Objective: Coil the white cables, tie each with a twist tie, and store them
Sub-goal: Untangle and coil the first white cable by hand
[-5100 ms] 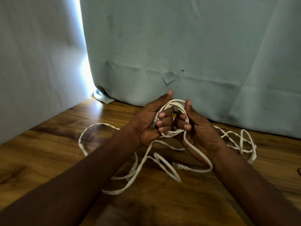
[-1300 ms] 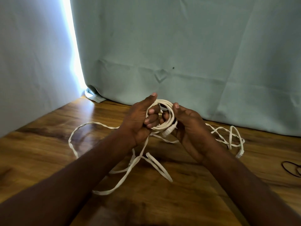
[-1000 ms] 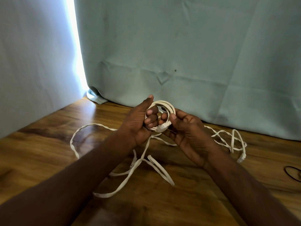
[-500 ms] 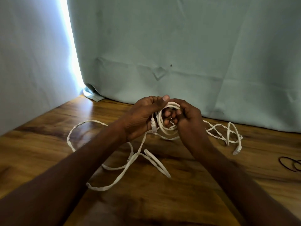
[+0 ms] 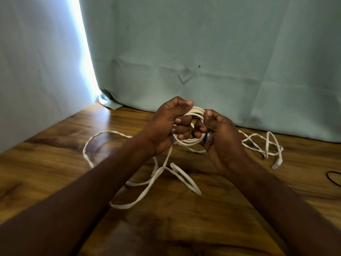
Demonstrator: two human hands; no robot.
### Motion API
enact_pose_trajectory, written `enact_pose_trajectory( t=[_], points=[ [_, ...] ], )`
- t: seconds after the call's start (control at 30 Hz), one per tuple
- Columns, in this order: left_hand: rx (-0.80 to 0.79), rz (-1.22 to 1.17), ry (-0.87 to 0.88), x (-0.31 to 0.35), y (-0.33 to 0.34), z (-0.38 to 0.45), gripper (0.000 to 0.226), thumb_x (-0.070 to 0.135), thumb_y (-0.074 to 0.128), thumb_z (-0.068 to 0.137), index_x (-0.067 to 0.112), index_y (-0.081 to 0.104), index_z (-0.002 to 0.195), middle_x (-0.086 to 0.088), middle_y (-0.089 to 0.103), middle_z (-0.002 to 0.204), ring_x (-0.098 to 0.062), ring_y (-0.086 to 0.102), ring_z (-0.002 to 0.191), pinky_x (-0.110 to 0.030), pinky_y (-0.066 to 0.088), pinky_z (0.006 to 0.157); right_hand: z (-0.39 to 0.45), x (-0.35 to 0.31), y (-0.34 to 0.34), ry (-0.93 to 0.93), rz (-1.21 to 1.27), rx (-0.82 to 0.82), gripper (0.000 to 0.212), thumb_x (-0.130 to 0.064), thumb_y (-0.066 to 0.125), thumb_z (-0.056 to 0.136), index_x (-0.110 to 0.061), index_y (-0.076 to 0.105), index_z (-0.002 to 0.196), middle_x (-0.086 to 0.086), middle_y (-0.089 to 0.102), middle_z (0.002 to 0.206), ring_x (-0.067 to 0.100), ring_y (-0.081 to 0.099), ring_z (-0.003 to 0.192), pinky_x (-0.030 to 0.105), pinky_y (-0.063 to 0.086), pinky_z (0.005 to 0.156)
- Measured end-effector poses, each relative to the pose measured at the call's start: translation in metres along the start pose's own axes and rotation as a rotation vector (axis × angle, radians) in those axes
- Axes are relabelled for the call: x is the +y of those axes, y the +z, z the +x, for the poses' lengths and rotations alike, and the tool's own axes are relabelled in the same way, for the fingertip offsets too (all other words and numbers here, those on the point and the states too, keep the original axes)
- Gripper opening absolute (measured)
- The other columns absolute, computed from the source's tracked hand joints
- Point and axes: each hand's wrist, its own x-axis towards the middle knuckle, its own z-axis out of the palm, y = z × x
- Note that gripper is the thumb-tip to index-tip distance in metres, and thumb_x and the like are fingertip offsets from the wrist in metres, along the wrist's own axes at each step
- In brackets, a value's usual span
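A small coil of white cable (image 5: 191, 142) is held up above the wooden table (image 5: 55, 163) between both hands. My left hand (image 5: 166, 126) grips the coil's left side, thumb laid over its top. My right hand (image 5: 221, 137) grips the right side, fingers curled through the loop. Loose white cable (image 5: 147, 183) trails from the coil down onto the table in long loops toward me and to the left. Another tangle of white cable (image 5: 265, 145) lies to the right, its plug end (image 5: 276, 164) resting on the wood.
A pale green curtain (image 5: 203, 52) hangs right behind the table's far edge, with a bright gap (image 5: 86, 61) at its left. A thin dark loop (image 5: 334, 179) lies at the table's right edge.
The trailing end seen five seconds ago has been wound into the coil. Over the last second both hands shifted their grip around the coil, which is now tighter and held between them.
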Motion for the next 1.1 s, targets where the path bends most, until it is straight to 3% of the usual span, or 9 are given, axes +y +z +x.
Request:
enact_pose_trajectory(
  t=[0.23, 0.37, 0.53, 0.6, 0.7, 0.77, 0.83, 0.93, 1.1],
  points=[
    [-0.128, -0.189, -0.058, 0.003, 0.002, 0.000, 0.031, 0.024, 0.044, 0.108, 0.017, 0.041, 0.078, 0.009, 0.029, 0.049, -0.006, 0.012, 0.038, -0.019, 0.024, 0.036, -0.001, -0.004, 0.008, 0.114, 0.419, -0.075, 0.021, -0.025, 0.041, 0.109, -0.008, 0.051, 0.104, -0.004, 0.035, 0.061, 0.006, 0.032, 0.047, 0.028, 0.028, 0.063],
    [-0.200, -0.170, -0.158, 0.007, 0.008, -0.001, 0.037, 0.024, 0.041, 0.103, 0.022, 0.020, 0.073, 0.004, 0.016, 0.048, -0.010, 0.010, 0.036, -0.023, 0.022, 0.038, -0.001, -0.010, 0.001, 0.159, 0.403, -0.082, 0.022, -0.024, 0.040, 0.107, -0.010, 0.052, 0.095, -0.005, 0.030, 0.055, 0.006, 0.024, 0.043, 0.029, 0.016, 0.060],
    [-0.244, -0.187, -0.221, 0.006, 0.000, 0.000, 0.026, 0.020, 0.034, 0.104, 0.016, 0.037, 0.078, 0.004, 0.028, 0.049, -0.013, 0.016, 0.040, -0.028, 0.035, 0.046, -0.001, -0.010, -0.001, 0.129, 0.369, -0.069, 0.014, -0.018, 0.048, 0.102, -0.010, 0.050, 0.091, -0.005, 0.032, 0.053, 0.006, 0.025, 0.043, 0.037, 0.004, 0.074],
    [-0.272, -0.134, -0.282, 0.008, -0.003, 0.000, 0.025, 0.021, 0.036, 0.106, 0.007, 0.049, 0.090, 0.002, 0.038, 0.054, -0.013, 0.026, 0.044, -0.032, 0.041, 0.061, -0.002, -0.011, -0.002, 0.073, 0.307, -0.060, 0.016, -0.016, 0.045, 0.106, -0.009, 0.051, 0.093, -0.005, 0.033, 0.050, 0.007, 0.032, 0.041, 0.033, 0.014, 0.067],
    [-0.264, -0.082, -0.353, 0.008, -0.006, -0.002, 0.039, 0.024, 0.037, 0.110, -0.001, 0.053, 0.136, -0.006, 0.044, 0.070, -0.017, 0.047, 0.060, -0.037, 0.045, 0.080, -0.004, -0.010, 0.000, -0.030, 0.177, -0.022, 0.019, -0.017, 0.043, 0.110, -0.003, 0.054, 0.102, 0.000, 0.034, 0.048, 0.023, 0.055, 0.046, 0.036, 0.052, 0.054],
    [-0.270, -0.097, -0.373, 0.005, -0.006, -0.003, 0.047, 0.025, 0.038, 0.110, 0.000, 0.046, 0.148, -0.012, 0.047, 0.088, -0.019, 0.054, 0.075, -0.039, 0.055, 0.086, -0.004, -0.007, -0.002, -0.049, 0.147, -0.005, 0.022, -0.020, 0.045, 0.109, -0.002, 0.057, 0.104, 0.003, 0.032, 0.053, 0.025, 0.046, 0.052, 0.031, 0.052, 0.045],
    [-0.260, -0.046, -0.379, 0.003, -0.004, -0.003, 0.046, 0.029, 0.039, 0.110, -0.003, 0.050, 0.141, -0.016, 0.051, 0.098, -0.026, 0.061, 0.088, -0.045, 0.058, 0.092, -0.001, -0.004, -0.007, -0.086, 0.062, 0.027, 0.025, -0.021, 0.048, 0.108, 0.001, 0.060, 0.107, 0.010, 0.040, 0.058, 0.023, 0.042, 0.059, 0.024, 0.042, 0.041],
    [-0.230, 0.051, -0.378, 0.003, 0.000, -0.002, 0.039, 0.033, 0.038, 0.110, 0.001, 0.055, 0.124, -0.014, 0.056, 0.091, -0.028, 0.064, 0.087, -0.039, 0.060, 0.078, -0.002, -0.004, -0.013, -0.172, -0.116, 0.051, 0.030, -0.022, 0.049, 0.109, 0.005, 0.062, 0.108, 0.011, 0.063, 0.068, 0.022, 0.058, 0.056, 0.022, 0.044, 0.043],
    [-0.167, -0.081, -0.246, -0.007, 0.005, 0.000, 0.044, 0.027, 0.038, 0.110, 0.011, 0.063, 0.078, 0.002, 0.043, 0.061, -0.018, 0.031, 0.066, -0.036, 0.035, 0.079, -0.006, 0.000, -0.013, -0.273, -0.280, 0.023, 0.027, -0.020, 0.044, 0.111, -0.002, 0.064, 0.111, 0.009, 0.070, 0.080, 0.021, 0.070, 0.071, 0.038, 0.062, 0.061]
  ],
)
